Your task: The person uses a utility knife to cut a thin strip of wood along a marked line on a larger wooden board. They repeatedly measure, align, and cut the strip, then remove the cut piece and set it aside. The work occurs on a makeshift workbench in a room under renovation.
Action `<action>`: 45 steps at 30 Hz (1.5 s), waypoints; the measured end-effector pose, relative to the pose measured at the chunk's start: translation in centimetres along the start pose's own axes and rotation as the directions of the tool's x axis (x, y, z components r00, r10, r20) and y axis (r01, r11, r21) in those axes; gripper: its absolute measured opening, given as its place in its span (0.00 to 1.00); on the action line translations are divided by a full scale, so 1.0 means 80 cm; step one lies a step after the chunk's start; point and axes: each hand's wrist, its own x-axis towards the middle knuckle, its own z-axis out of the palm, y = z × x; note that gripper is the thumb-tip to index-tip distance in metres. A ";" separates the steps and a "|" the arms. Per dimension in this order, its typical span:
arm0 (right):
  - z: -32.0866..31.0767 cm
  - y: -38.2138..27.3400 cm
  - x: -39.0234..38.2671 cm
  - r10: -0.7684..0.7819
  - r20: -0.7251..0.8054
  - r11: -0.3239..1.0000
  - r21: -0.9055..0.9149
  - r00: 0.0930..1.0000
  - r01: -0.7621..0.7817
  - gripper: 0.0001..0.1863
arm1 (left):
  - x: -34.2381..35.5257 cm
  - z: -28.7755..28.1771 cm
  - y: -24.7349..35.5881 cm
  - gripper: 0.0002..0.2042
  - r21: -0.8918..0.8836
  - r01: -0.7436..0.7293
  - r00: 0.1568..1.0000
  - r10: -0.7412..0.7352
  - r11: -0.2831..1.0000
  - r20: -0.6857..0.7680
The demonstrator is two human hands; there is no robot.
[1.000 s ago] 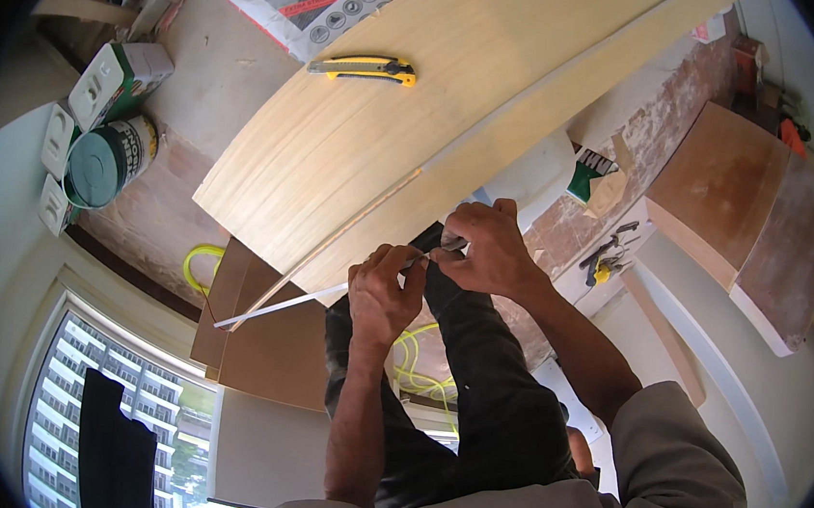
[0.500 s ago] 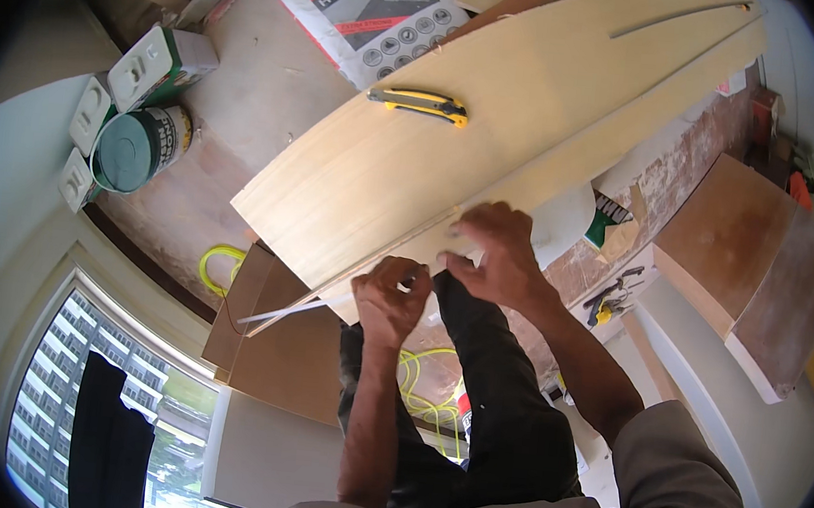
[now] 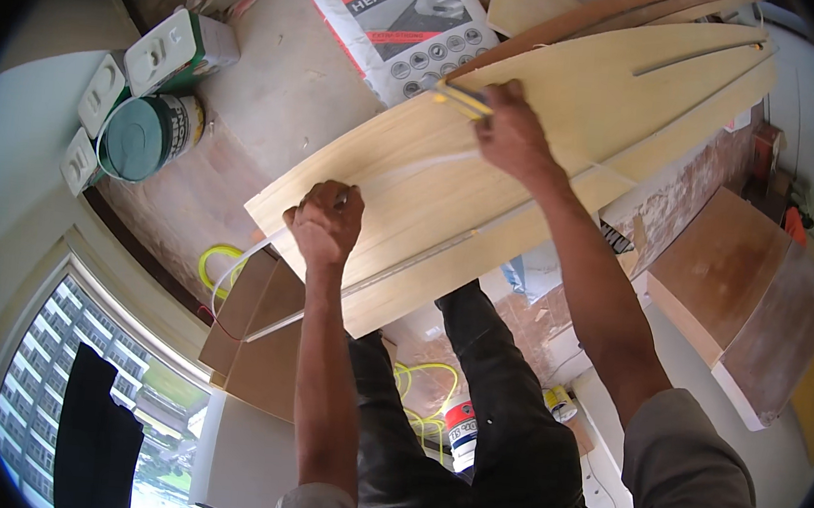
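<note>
The person's left hand (image 3: pixel 325 223) was over the left end of the wooden board (image 3: pixel 604 107), its fingers curled tightly round a narrow white strip (image 3: pixel 424 166). One stretch of the strip ran blurred over the board toward the right; the other looped out past the left end. The right hand's (image 3: pixel 514 133) fingers were wrapped round a yellow-and-black cutter (image 3: pixel 461 99), blurred, at the far long edge near a printed bag (image 3: pixel 403 21). Whether the cutter touched the board I could not tell.
</note>
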 end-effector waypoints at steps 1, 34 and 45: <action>-0.014 0.018 -0.002 -0.069 -0.109 0.997 0.035 0.992 0.074 0.16 | 0.006 0.010 0.002 0.08 -0.034 0.000 0.999 -0.002 0.999 -0.034; -0.004 -0.028 -0.198 0.092 0.457 -0.421 0.823 0.885 -0.381 0.30 | 0.035 0.073 0.025 0.10 -0.077 0.243 0.965 -0.233 0.967 0.120; 0.037 -0.002 -0.211 0.140 0.452 -0.414 0.835 0.881 -0.363 0.27 | 0.038 0.071 0.026 0.10 -0.097 0.259 0.961 -0.247 0.961 0.121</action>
